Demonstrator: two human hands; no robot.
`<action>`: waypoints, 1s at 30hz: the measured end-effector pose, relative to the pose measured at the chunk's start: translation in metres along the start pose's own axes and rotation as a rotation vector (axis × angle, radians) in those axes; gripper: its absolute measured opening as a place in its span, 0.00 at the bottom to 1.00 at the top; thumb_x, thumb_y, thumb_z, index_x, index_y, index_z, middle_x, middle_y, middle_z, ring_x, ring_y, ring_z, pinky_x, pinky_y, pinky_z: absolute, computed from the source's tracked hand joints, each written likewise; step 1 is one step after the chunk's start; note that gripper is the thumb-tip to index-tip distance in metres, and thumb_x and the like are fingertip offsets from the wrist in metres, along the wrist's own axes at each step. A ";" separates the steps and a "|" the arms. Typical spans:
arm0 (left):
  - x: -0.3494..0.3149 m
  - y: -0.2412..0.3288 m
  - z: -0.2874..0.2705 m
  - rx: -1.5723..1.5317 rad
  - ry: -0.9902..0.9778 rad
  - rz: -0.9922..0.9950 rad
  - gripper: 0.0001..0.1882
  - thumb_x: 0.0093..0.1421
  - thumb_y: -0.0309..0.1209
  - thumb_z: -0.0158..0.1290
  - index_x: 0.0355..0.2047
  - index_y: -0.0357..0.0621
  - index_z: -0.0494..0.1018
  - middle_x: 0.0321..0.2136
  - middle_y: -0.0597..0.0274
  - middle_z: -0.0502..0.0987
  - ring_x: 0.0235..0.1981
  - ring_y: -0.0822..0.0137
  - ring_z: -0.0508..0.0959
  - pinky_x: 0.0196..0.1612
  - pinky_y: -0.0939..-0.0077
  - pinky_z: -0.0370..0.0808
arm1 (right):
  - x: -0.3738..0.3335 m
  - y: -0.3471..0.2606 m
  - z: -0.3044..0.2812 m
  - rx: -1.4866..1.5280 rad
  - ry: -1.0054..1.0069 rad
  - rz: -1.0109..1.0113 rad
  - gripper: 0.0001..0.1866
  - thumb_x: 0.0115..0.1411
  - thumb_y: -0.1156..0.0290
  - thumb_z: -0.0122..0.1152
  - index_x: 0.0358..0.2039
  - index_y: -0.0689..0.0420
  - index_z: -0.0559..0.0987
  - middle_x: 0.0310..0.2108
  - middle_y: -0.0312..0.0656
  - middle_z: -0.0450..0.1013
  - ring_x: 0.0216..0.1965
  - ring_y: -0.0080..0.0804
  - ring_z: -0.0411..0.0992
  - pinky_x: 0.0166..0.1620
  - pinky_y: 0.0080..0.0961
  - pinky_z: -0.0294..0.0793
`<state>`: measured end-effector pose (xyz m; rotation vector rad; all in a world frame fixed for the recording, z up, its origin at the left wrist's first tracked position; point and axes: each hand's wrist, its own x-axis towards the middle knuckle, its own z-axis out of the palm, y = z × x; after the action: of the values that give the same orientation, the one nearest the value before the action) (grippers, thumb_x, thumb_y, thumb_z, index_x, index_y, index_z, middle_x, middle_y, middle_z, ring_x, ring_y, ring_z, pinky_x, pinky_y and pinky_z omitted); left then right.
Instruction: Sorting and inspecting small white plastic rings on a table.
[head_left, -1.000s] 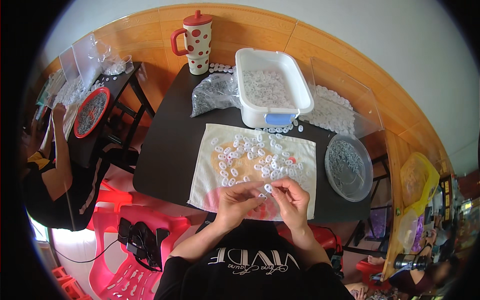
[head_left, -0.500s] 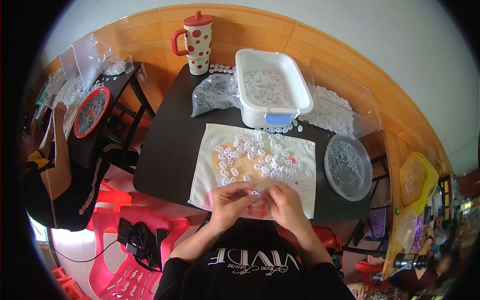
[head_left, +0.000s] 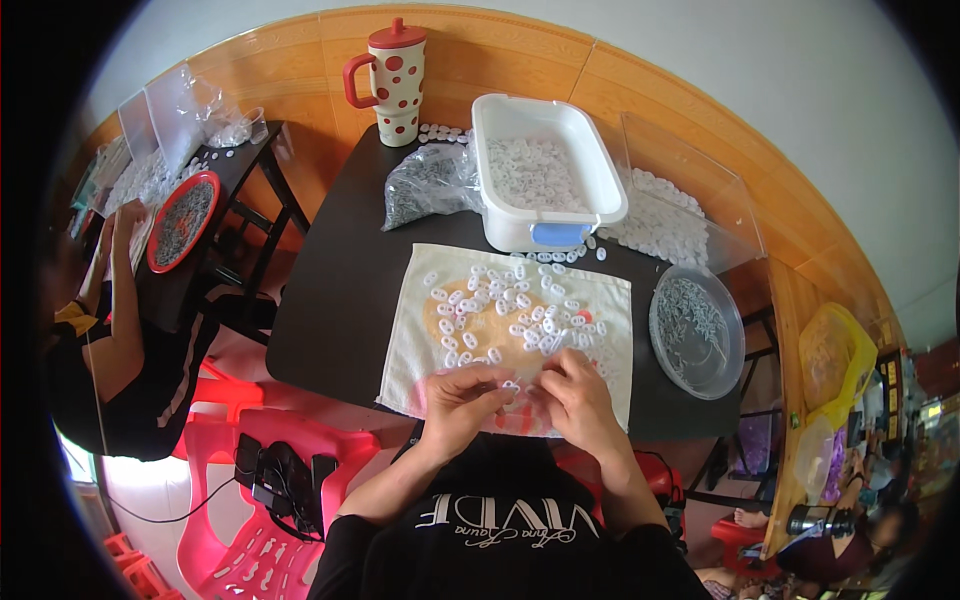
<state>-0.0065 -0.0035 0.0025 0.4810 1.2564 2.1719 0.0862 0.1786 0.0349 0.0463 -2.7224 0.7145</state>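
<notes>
Over the near edge of a towel [head_left: 400, 352], my left hand [head_left: 458, 402] pinches a small white oval plastic piece with two holes [head_left: 511, 387] between thumb and fingertips. To its right, a short gap away, my right hand [head_left: 582, 402] has its thumb and fingers drawn together beside the loose pieces. Anything in its fingertips is too small to make out. Many similar white oval pieces [head_left: 493, 288] lie scattered on the towel just beyond both hands.
Behind the towel stand a white tub [head_left: 610, 214] of pieces, a bag of grey parts [head_left: 425, 187] and a dotted tumbler [head_left: 398, 90]. A round clear tray [head_left: 735, 372] holds small grey parts at right. Another person [head_left: 125, 320] works at the left table, near a red tray [head_left: 155, 262].
My right hand has shifted away from the piece in my left hand, its fingertips moving farther up the towel. My left hand keeps its pinch. The other person's hands have moved slightly.
</notes>
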 end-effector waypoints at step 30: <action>-0.003 -0.003 0.009 0.011 -0.007 -0.019 0.14 0.59 0.12 0.56 0.44 0.35 0.80 0.34 0.62 0.82 0.29 0.76 0.80 0.31 0.84 0.77 | 0.006 -0.031 0.015 0.887 0.370 0.259 0.04 0.63 0.86 0.59 0.38 0.68 0.79 0.33 0.35 0.74 0.32 0.14 0.68 0.36 0.12 0.66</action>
<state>0.0019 0.0014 0.0037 0.4788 1.2649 2.1471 0.0792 0.1447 0.0394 -0.2144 -1.8965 1.7455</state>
